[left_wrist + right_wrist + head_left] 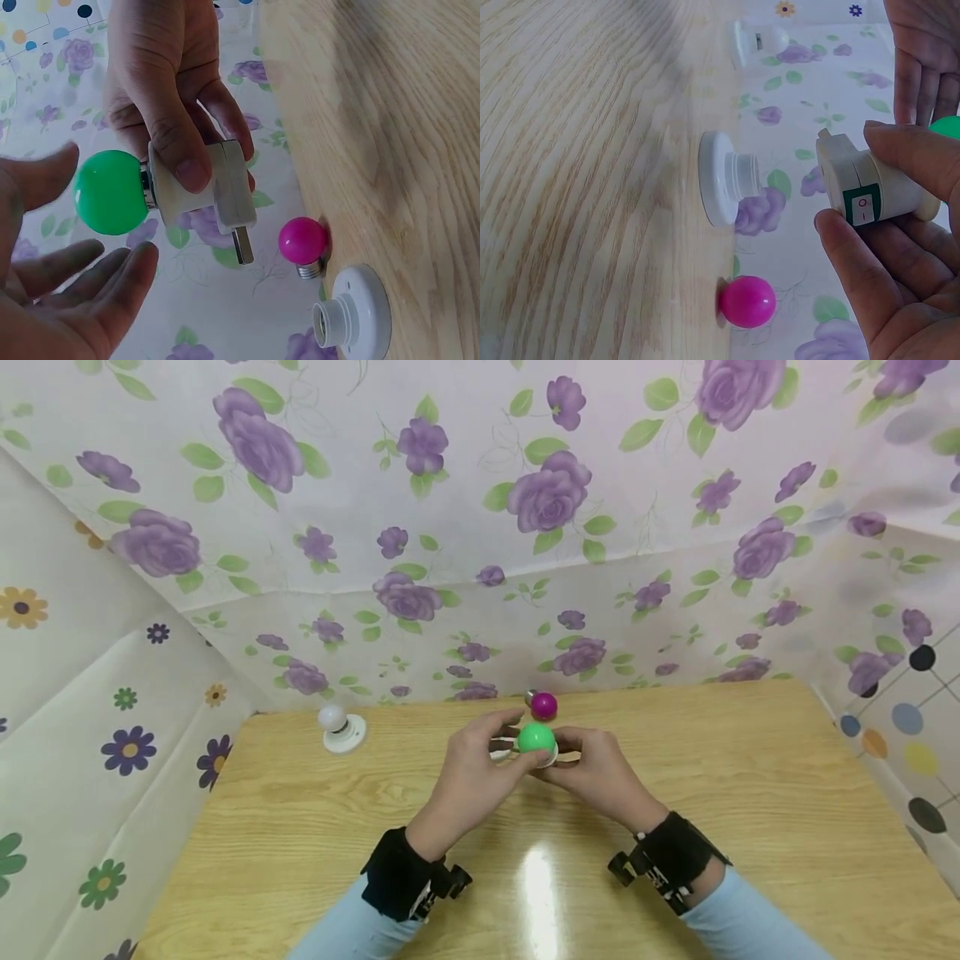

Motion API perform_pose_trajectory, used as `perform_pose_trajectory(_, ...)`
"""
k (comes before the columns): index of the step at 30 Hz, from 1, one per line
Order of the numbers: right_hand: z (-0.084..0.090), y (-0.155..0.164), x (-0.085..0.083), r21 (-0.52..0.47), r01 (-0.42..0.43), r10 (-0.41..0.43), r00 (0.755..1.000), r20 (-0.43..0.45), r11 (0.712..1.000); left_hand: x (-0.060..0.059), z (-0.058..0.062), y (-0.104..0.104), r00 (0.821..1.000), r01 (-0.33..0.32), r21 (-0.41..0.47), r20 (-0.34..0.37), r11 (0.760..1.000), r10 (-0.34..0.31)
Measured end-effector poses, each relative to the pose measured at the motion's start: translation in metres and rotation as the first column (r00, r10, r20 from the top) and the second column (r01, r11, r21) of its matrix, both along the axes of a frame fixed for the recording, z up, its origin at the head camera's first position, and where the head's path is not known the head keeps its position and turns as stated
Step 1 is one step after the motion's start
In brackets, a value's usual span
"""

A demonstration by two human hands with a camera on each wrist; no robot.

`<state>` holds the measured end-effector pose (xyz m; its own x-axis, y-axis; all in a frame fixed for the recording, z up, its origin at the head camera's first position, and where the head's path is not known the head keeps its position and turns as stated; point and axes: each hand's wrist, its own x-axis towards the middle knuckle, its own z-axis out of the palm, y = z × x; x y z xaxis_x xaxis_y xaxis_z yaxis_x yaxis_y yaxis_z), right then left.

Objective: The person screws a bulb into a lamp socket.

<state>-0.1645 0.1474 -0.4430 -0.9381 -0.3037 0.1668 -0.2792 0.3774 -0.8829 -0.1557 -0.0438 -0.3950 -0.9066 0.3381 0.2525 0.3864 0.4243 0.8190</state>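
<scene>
A green bulb (536,737) (111,192) sits screwed into a white plug-in lamp holder (225,187) (855,180) that has a green switch and metal prongs. My right hand (570,752) (214,161) (855,180) pinches that holder between thumb and fingers, above the middle of the wooden table (300,843). My left hand (516,740) (105,210) is cupped loosely around the bulb with fingers spread, and no finger clearly presses on it. Just behind the hands, a pink bulb (543,705) (302,240) (748,301) lies on the table.
An empty round white socket base (352,315) (724,178) stands on the table under the hands, near the pink bulb. A white bulb in a similar base (341,727) (757,41) stands at the back left. Floral cloth walls close in the back and both sides.
</scene>
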Motion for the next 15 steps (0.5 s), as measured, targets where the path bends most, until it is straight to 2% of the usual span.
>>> perform_pose_trajectory(3, -0.0014, 0.0004, 0.0006, 0.006, 0.004, -0.004, 1.000, 0.006, 1.000, -0.0001, -0.0024, 0.0004, 1.000, -0.019, -0.005, -0.018, 1.000, 0.019)
perform_pose_trajectory(9, -0.0024, 0.0004, 0.0003, 0.018, 0.012, -0.011, 1.000, -0.010, 1.000, -0.0006, -0.0042, 0.0009, 0.998, 0.013, -0.013, -0.054, 1.000, -0.014)
perform_pose_trajectory(15, -0.0024, -0.0005, -0.0027, 0.026, 0.008, -0.007, 1.000, -0.030, 1.000, -0.0009, -0.0026, 0.0007, 0.998, 0.018, -0.003, -0.068, 1.000, -0.018)
